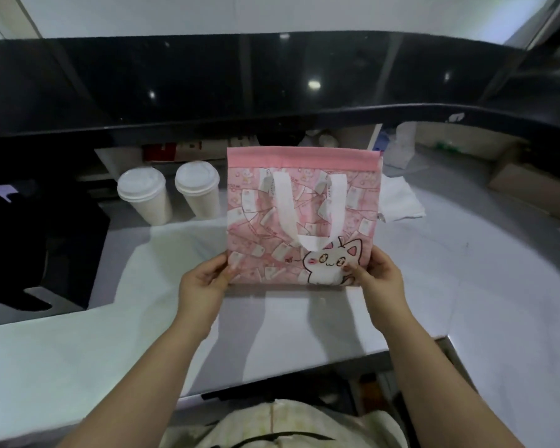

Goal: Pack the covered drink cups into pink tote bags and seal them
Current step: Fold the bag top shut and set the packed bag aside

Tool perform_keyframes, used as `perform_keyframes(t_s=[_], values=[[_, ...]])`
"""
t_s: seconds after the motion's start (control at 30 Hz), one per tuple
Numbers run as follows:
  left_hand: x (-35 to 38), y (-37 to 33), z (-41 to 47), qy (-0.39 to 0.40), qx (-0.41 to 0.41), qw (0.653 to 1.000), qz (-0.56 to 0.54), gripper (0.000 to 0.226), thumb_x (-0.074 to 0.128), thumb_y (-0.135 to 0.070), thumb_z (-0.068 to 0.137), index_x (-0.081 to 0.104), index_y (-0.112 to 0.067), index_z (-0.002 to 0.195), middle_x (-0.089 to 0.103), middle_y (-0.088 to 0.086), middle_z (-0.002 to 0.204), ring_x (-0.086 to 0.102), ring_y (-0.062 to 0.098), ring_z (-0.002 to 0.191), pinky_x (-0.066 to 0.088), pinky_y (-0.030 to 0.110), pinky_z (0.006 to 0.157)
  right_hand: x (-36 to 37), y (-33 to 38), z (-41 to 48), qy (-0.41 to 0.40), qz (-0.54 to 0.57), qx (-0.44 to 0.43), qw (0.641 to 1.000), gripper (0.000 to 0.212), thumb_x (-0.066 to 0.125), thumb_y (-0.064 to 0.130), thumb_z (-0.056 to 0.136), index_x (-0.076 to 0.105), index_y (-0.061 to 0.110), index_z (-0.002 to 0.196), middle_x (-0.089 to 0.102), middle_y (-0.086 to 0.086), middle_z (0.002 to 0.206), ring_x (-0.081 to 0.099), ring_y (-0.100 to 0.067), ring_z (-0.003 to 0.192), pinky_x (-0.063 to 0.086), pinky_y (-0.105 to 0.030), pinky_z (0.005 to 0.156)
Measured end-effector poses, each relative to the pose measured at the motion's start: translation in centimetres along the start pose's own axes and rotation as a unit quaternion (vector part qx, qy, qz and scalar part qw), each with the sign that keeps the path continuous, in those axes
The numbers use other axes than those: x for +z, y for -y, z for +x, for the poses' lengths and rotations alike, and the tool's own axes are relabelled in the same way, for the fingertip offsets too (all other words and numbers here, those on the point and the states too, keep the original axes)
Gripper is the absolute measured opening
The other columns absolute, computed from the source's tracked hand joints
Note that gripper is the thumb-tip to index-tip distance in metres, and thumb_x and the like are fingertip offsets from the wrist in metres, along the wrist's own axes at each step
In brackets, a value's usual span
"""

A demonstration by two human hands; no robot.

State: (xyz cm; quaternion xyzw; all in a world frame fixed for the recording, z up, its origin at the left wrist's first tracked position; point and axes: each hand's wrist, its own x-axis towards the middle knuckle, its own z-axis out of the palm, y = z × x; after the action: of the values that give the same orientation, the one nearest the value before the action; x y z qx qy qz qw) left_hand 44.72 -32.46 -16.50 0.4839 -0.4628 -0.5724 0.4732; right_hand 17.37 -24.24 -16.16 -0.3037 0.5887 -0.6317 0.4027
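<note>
Holding one pink tote bag flat and face-up to the view, the person grips it by its two near corners. The left hand pinches the corner at 7 o'clock of the bag, thumb on the printed front and fingers curled behind. The right hand pinches the corner at 5 o'clock in the same way, its thumb on the cat drawing. One white handle lies in a loop down the bag's front; the plain pink band runs along the far edge at 12 o'clock. The bag looks flat, with its mouth not spread.

Two drink cups stand upright at 10 o'clock of the bag, side by side on the white counter — the first cup further out and the second cup just beside the bag's edge. Each wears one white lid. Both are outside the bag and neither hand touches them.

At 3 o'clock of the bag lies one crumpled white cloth, and further out one cardboard box. One black machine sits at 9 o'clock, and a glossy black ledge curves across at 12 o'clock
</note>
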Motion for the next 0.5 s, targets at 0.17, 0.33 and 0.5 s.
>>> perform_keyframes(t_s=[0.17,0.33,0.5], values=[[-1.7,-2.6,-0.4,0.059,0.006,0.998,-0.007,0.03,0.067,-0.005,0.089,0.069,-0.01,0.119,0.074,-0.001,0.109,0.071,0.013,0.099,0.058,0.025,0.079,2.1,1.9,-4.7,-0.107,0.025,-0.04,0.993,0.031,0.058,-0.008,0.088,0.066,0.013,0.11,0.073,-0.004,0.105,0.069,-0.022,0.1,0.058,-0.035,0.078],[-0.2,-4.3,-0.6,0.143,0.016,0.989,-0.017,0.029,0.066,-0.004,0.09,0.072,-0.024,0.111,0.075,-0.01,0.104,0.071,0.009,0.095,0.057,0.021,0.074,1.7,5.4,-9.4,-0.262,0.047,-0.115,0.957,0.02,0.067,-0.001,0.086,0.066,0.013,0.1,0.075,0.0,0.097,0.071,-0.019,0.093,0.058,-0.027,0.07],[5.3,-6.0,-2.2,0.229,0.013,0.973,-0.036,0.029,0.065,-0.004,0.091,0.07,-0.02,0.114,0.075,-0.004,0.105,0.071,0.016,0.099,0.059,0.03,0.082,-0.8,8.9,-14.4,-0.356,0.019,-0.148,0.923,0.025,0.055,-0.002,0.093,0.065,0.02,0.101,0.074,0.007,0.097,0.07,-0.012,0.095,0.058,-0.026,0.072]])
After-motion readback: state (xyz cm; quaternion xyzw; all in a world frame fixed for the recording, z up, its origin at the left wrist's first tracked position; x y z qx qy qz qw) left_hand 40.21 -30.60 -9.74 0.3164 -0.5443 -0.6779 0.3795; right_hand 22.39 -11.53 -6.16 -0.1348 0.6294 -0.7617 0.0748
